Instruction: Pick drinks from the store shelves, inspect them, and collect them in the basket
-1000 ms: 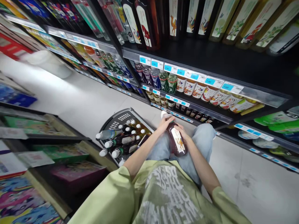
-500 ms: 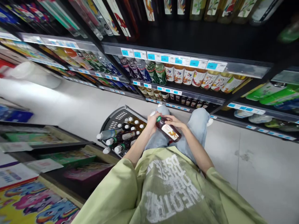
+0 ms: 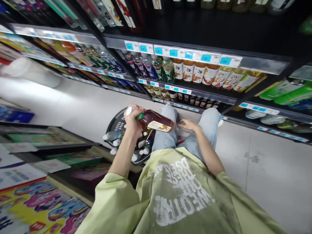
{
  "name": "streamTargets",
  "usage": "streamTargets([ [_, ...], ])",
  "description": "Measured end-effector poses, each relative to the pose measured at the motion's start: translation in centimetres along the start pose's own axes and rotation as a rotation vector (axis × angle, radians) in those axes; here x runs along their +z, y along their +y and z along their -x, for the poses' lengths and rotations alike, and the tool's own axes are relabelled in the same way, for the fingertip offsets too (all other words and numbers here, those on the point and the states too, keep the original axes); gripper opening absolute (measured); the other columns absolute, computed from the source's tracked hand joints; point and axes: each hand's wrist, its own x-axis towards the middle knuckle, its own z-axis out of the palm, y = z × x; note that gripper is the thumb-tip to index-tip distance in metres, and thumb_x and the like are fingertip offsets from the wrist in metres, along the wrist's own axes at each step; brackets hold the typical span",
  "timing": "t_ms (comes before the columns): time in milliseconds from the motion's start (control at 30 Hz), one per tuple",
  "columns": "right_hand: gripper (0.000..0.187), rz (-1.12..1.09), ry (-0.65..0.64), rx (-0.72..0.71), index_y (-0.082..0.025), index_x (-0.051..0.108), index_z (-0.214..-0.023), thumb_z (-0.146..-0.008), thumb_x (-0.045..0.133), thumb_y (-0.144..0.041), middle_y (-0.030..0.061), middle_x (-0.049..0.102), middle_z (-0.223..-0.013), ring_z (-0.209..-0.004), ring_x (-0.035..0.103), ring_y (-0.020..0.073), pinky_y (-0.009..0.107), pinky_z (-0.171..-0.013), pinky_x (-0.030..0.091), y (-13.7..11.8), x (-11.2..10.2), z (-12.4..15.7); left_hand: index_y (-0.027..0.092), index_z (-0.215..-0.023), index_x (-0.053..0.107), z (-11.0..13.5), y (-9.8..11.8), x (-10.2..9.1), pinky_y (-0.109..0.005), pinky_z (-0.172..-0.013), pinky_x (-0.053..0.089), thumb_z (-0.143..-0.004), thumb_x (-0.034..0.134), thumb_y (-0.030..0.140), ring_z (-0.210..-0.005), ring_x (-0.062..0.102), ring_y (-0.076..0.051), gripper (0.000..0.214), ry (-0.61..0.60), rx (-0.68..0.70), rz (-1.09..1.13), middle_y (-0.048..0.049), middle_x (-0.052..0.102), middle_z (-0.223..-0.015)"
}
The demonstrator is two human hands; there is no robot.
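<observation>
My left hand (image 3: 134, 121) is closed around the neck of a dark red-brown drink bottle (image 3: 157, 121) with a white cap, a green neck band and a white label. The bottle lies almost level, its base toward the right, over the right part of a dark basket (image 3: 113, 125). Below it, the basket holds several white-capped bottles (image 3: 114, 135), partly hidden by my left forearm and the held bottle. My right hand (image 3: 188, 125) is apart from the bottle, above my knees, with nothing in it and its fingers loosely bent and apart.
In front stands a black shelf with rows of labelled bottles (image 3: 192, 73) behind price tags (image 3: 190, 55). To the left is a low display with boxed goods (image 3: 44, 211). A white bucket-like container (image 3: 36, 73) stands farther along the pale floor (image 3: 80, 109).
Both hands held the bottle before; now the right has let go. My left hand has carried it leftward over the basket and turned it closer to level.
</observation>
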Motion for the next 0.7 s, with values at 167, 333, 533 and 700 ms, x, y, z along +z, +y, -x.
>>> streamTargets([
  [167, 0.050, 0.045, -0.022, -0.027, -0.021, 0.065, -0.149, -0.108, 0.062, -0.049, 0.0137, 0.076, -0.140, -0.130, 0.072, 0.0320, 0.037, -0.108, 0.054, -0.1, 1.0, -0.9, 0.021, -0.069, 0.058, -1.0, 0.9, -3.6, -0.026, -0.067, 0.052, -0.057, 0.091, 0.027, -0.070, 0.063, -0.014, 0.036, 0.085, 0.213, -0.279, 0.0033, 0.064, -0.070],
  [333, 0.053, 0.050, -0.039, 0.031, -0.019, 0.062, -0.152, -0.108, 0.062, -0.048, 0.0137, 0.078, -0.134, -0.132, 0.070, 0.0340, 0.040, -0.110, 0.053, -0.1, 0.8, -0.8, 0.021, -0.073, 0.063, -2.3, -1.5, -9.1, -0.029, -0.066, 0.050, -0.061, 0.091, 0.032, -0.070, 0.059, -0.015, 0.032, 0.244, 0.176, -0.524, 0.0004, 0.065, -0.075],
  [533, 0.051, 0.045, -0.048, 0.030, -0.019, 0.063, -0.151, -0.107, 0.064, -0.044, 0.0132, 0.079, -0.132, -0.130, 0.072, 0.0332, 0.040, -0.110, 0.053, -0.7, 0.8, -0.8, 0.020, -0.075, 0.064, -2.1, -5.5, -15.5, -0.028, -0.069, 0.049, -0.057, 0.091, 0.034, -0.074, 0.058, -0.015, 0.035, 0.409, 0.062, -0.497, 0.0006, 0.065, -0.079],
  [700, 0.050, 0.064, -0.063, 0.049, -0.019, 0.063, -0.151, -0.107, 0.065, -0.043, 0.0126, 0.080, -0.132, -0.129, 0.073, 0.0329, 0.040, -0.109, 0.054, -1.0, 0.9, -1.0, 0.021, -0.074, 0.060, -1.4, -8.5, -16.8, -0.029, -0.074, 0.051, -0.056, 0.090, 0.038, -0.078, 0.059, -0.015, 0.038, 0.457, 0.044, -0.481, 0.0006, 0.064, -0.081],
])
